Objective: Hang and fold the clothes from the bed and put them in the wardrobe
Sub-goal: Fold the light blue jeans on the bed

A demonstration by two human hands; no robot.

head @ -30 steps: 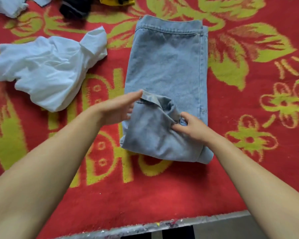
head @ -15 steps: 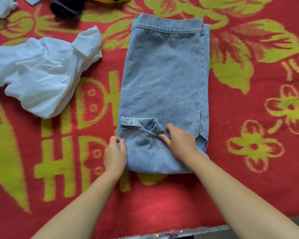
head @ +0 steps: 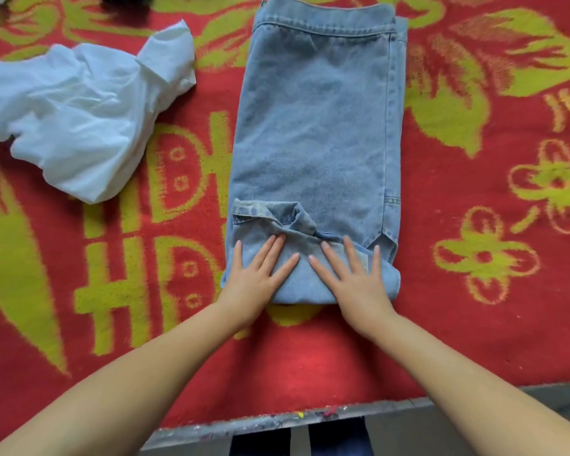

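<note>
Folding step: left hand (head: pixel 256 277) and right hand (head: pixel 356 278), fingers spread flat, press the jeans (head: pixel 313 133) hem fold; next, likely fold it onward, away from both hands.

Red bed cover (head: pixel 310 363) with yellow-green floral pattern; paint-flecked grey edge (head: pixel 277 422) below.

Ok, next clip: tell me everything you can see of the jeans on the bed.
The jeans are light blue, faded denim with stitched seams, folded lengthwise into a long panel lying flat on the red and yellow bedspread. Their near end is turned up in a short fold with a rumpled hem edge on its left. The left hand and right hand press flat on that fold, fingers spread, no grip. The far hemmed end reaches the top of the view. A crumpled white garment lies apart on the left.
</note>
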